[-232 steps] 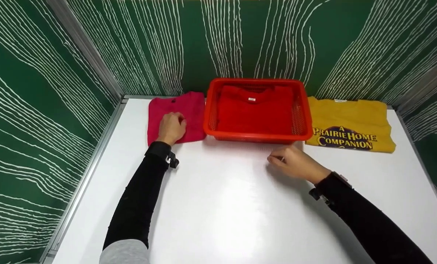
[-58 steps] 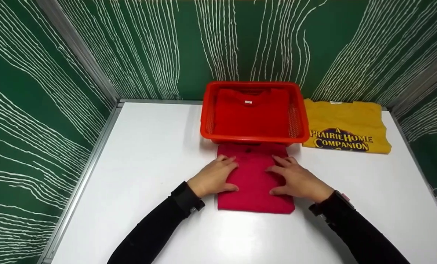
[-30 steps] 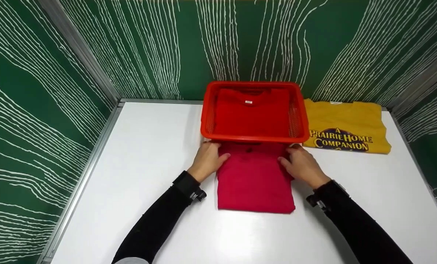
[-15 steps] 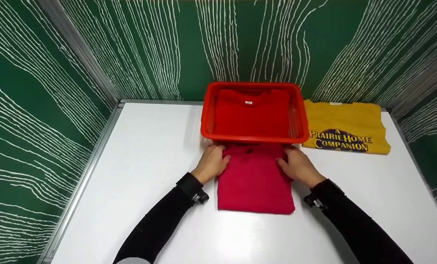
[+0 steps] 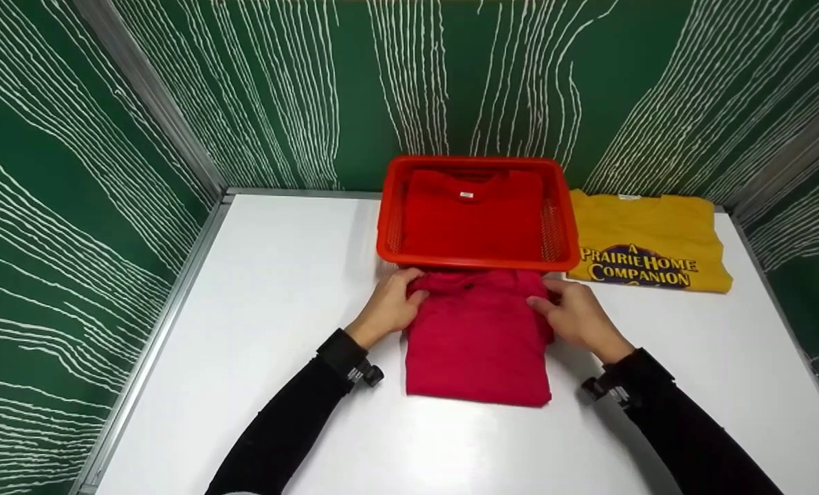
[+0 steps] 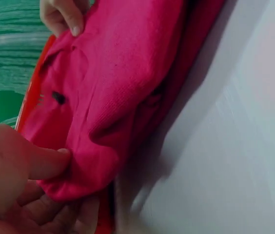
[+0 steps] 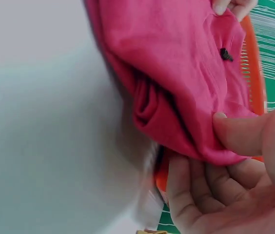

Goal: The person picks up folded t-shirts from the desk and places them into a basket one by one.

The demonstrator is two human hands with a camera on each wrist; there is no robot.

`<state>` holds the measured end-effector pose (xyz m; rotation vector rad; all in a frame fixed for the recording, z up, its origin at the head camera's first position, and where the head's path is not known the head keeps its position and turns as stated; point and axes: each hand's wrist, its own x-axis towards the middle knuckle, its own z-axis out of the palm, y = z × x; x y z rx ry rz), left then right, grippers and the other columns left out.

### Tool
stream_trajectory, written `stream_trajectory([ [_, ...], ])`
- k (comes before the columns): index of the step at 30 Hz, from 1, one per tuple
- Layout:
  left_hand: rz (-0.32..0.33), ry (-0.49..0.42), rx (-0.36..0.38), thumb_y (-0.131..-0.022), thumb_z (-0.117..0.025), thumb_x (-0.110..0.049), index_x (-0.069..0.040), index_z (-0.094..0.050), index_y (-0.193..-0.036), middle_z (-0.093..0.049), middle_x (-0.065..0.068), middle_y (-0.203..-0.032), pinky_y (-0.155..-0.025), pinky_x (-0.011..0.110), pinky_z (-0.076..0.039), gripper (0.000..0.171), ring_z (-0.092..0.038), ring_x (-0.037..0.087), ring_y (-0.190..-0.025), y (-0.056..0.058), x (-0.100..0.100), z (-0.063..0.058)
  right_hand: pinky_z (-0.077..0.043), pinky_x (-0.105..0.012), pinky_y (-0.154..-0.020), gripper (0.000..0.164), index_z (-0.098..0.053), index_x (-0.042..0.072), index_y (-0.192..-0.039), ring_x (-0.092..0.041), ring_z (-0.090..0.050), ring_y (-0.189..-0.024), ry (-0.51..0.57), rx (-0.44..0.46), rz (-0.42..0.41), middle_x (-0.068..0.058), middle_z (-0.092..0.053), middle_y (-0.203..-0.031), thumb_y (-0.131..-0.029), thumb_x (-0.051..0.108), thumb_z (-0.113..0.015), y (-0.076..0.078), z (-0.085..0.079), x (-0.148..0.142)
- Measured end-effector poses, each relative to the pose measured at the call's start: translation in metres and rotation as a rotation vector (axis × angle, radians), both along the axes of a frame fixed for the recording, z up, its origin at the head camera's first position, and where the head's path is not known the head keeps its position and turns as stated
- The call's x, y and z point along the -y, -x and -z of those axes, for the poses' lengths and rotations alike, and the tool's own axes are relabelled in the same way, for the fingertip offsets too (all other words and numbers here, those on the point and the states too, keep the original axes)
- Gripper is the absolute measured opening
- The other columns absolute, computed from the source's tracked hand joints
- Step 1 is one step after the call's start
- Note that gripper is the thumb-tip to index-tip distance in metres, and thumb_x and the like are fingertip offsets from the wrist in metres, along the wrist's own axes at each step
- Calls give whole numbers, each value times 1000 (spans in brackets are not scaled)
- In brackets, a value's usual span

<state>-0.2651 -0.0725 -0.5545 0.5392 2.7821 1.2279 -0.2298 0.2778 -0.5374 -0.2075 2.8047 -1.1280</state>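
A folded crimson-pink shirt [image 5: 478, 344] lies in front of the red basket [image 5: 478, 262], its collar end raised close to the basket's front rim. My left hand [image 5: 388, 306] pinches the shirt's far left corner, thumb on top and fingers underneath. At the far right corner my right hand [image 5: 581, 316] grips the cloth the same way. In the left wrist view the shirt [image 6: 123, 68] sags between both hands, with a small dark mark near the collar. The right wrist view shows the folded layers of the shirt [image 7: 171, 73] from its side edge.
Inside the basket lies a folded red shirt [image 5: 474, 223] with a white neck label. A folded yellow shirt [image 5: 646, 227] with printed lettering lies right of the basket. Green walls [image 5: 492, 75] with white lines border the white table [image 5: 278, 268] behind and at the sides.
The pink shirt went from left of the basket to in front of it. My hands moved from lying spread on it to its far corners, and that end has now lifted slightly.
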Motion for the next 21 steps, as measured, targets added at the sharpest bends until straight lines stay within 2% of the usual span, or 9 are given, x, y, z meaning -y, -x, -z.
stream_trajectory([
  [2,7,-16,8,-105,-70,-11,-5,-73,-129,-78,13,-122,-99,41,-59,26,-71,25,-109,0,2,-2,-53,-26,-82,42,-71,-2,-142,-32,-68,-108,18,-7,3,-26,-74,-131,-108,22,-73,-1,-2,-1],
  [5,15,-41,17,-102,-70,-8,-6,-72,-127,-77,10,-116,-92,36,-57,26,-67,21,-101,0,6,-3,-55,-23,-79,34,-73,3,-134,-31,-71,-105,46,-9,2,-20,-76,-119,-106,22,-75,-3,-4,-2],
  [10,37,-69,-1,-96,-71,-5,-8,-74,-124,-76,9,-112,-87,31,-53,29,-62,20,-98,-1,10,-8,-52,-21,-76,23,-72,7,-122,-23,-64,-95,82,2,-3,-13,-74,-108,-103,17,-76,-6,-10,-5],
  [13,37,-78,-34,-94,-73,-2,-9,-77,-126,-77,10,-112,-87,33,-55,33,-62,20,-99,-3,12,-14,-51,-21,-75,29,-73,8,-128,-21,-62,-93,101,2,-9,-12,-74,-109,-101,15,-77,-7,-15,-6],
  [17,51,-115,-64,-93,-74,1,-6,-78,-130,-80,10,-114,-90,38,-61,38,-69,21,-99,-3,13,-23,-52,-20,-76,41,-73,11,-139,-21,-63,-94,109,-10,6,-13,-73,-112,-99,13,-77,-7,-23,-7],
  [21,77,-167,-81,-90,-72,4,-6,-77,-122,-81,8,-109,-89,37,-61,34,-70,18,-97,-1,15,-31,-53,-19,-78,48,-71,12,-144,-24,-63,-97,119,-4,7,-14,-71,-122,-97,9,-75,-7,-32,-6],
])
